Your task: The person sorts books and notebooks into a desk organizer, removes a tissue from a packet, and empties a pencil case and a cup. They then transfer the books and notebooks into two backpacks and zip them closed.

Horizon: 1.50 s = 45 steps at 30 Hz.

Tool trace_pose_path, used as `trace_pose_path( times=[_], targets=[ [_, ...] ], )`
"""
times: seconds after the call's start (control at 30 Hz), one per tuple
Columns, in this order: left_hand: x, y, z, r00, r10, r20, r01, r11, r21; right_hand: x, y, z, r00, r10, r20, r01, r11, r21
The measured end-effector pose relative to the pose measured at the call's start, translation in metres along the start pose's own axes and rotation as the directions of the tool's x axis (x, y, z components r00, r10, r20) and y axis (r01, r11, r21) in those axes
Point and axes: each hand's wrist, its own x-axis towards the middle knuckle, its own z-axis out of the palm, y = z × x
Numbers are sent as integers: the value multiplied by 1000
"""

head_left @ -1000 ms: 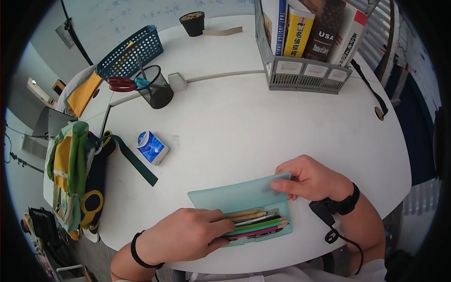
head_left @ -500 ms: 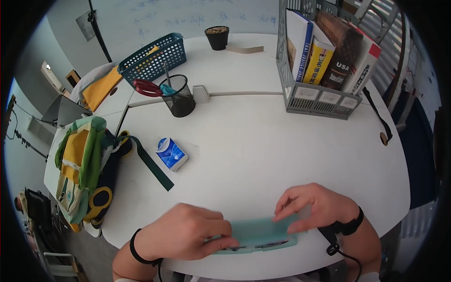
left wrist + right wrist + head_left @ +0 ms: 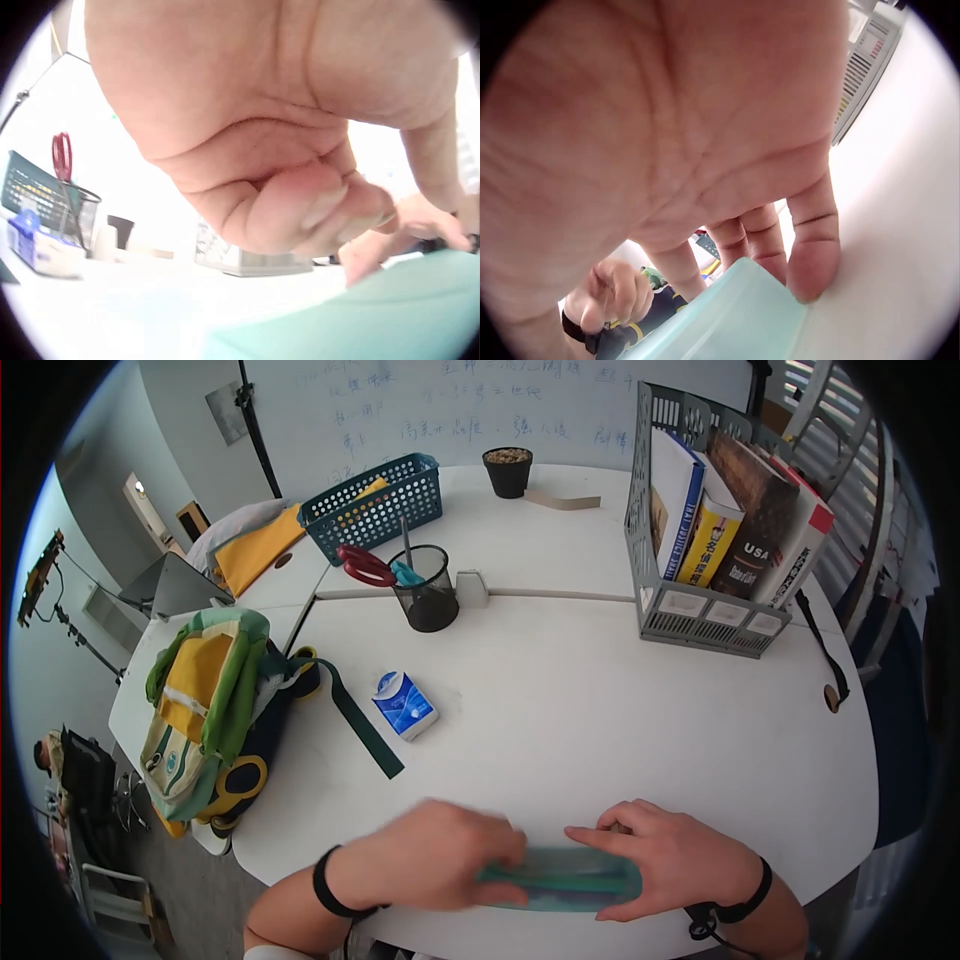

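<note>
A translucent teal pencil case (image 3: 570, 880) lies near the front edge of the table, its lid down over the dark and green contents showing through. My right hand (image 3: 675, 865) straddles its right end, thumb along the near side and fingers along the far side. In the right wrist view the little fingertip (image 3: 814, 277) is right at the case's corner. My left hand (image 3: 430, 860), blurred, is at the left end of the case. Its fingers (image 3: 300, 214) are loosely bent with nothing between them in the left wrist view, and the thumb is apart from them.
A tissue pack (image 3: 405, 706) and a backpack (image 3: 215, 715) with a trailing strap are to the left. Behind stand a mesh pen cup (image 3: 428, 595) with scissors, a blue basket (image 3: 372, 510), a plant pot (image 3: 507, 472) and a grey book rack (image 3: 710, 622).
The pencil case's lid, raised with pencils showing a second ago, has come down. My right hand has gone from pinching the lid's corner to spanning the right end. The head view has tilted up.
</note>
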Motion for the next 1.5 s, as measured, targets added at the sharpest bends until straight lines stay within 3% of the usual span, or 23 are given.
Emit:
trace_pose_path(
  times=[0.03, 0.07, 0.13, 0.2, 0.23, 0.33, 0.47, 0.53, 0.57, 0.63, 0.67, 0.73, 0.77, 0.83, 0.97, 1.03, 1.07, 1.13, 1.2, 1.27, 1.33, 1.4, 1.5],
  targets=[
    [-1, -6, -11, 972, -96, -215, 99, 995, 5, -1, 1, 1, 1000, -6, -11, 6, 1000, -1],
    [-3, -13, -23, 889, -181, -421, 195, 981, -11, -2, 3, 2, 1000, 1, -10, -1, 1000, 18],
    [-1, -42, -40, 612, -241, -753, 468, 878, 100, -2, 5, 3, 1000, 0, -16, 0, 999, 36],
    [-14, -79, -51, 529, -277, -802, 622, 770, 144, -2, 6, 1, 1000, 25, 12, -25, 1000, 0],
    [-16, -81, -55, 474, -431, -768, 695, 719, 25, -1, 8, 0, 1000, 23, 8, -23, 1000, -1],
    [-24, -107, -57, 518, -506, -690, 720, 694, 31, 0, 13, -1, 997, 30, -73, -31, 999, -10],
    [-14, -105, -59, 447, -596, -667, 739, 666, -100, 2, 21, -5, 981, 31, -193, -32, 999, 1],
    [-12, -99, -59, 523, -567, -636, 669, 735, -105, 3, 23, -5, 975, 42, -218, -42, 999, 4],
    [-13, -100, -58, 528, -565, -634, 668, 737, -101, 3, 24, -5, 971, 47, -233, -47, 999, 4],
    [-20, -101, -50, 665, -446, -599, 543, 839, -21, 3, 26, -4, 967, 57, -249, -57, 998, 7],
    [-21, -101, -47, 667, -444, -598, 542, 840, -20, 3, 27, -4, 963, 61, -261, -63, 998, 4],
    [-24, -97, -44, 745, -343, -572, 542, 811, 220, 4, 28, -4, 960, 63, -273, -66, 998, -1],
    [-23, -95, -44, 745, -343, -573, 542, 811, 219, 4, 28, -4, 952, 58, -300, -61, 998, -2],
    [-18, -92, -42, 673, -433, -600, 577, 814, 59, 5, 29, -3, 943, 57, -329, -62, 998, -3],
    [-6, -72, -43, 701, -494, -514, 586, 810, 19, 4, 29, 2, 904, 113, -412, -139, 990, -33],
    [-3, -54, -40, 753, -350, -558, 430, 903, 13, 5, 30, 4, 887, 119, -446, -159, 986, -53],
    [1, -43, -35, 756, -347, -555, 424, 906, 12, 6, 30, 4, 884, 117, -453, -160, 986, -57],
    [13, -20, -18, 817, -57, -574, 126, 989, 81, 9, 29, 6, 882, 112, -458, -159, 985, -65],
    [24, -7, 2, 856, 34, -516, 100, 968, 229, 11, 27, 7, 867, 132, -481, -199, 976, -90],
    [26, -1, 14, 932, 18, -363, 81, 963, 257, 13, 22, 7, 867, 159, -472, -225, 971, -86],
    [29, 3, 23, 945, 12, -328, 92, 950, 298, 16, 16, 8, 864, 190, -466, -254, 964, -79],
    [30, 2, 26, 950, 22, -313, 77, 950, 301, 19, 5, 12, 850, 112, -514, -214, 966, -144],
    [30, 6, 23, 952, 45, -303, 49, 954, 295, 25, -8, 9, 882, 41, -469, -185, 947, -264]
  ],
)
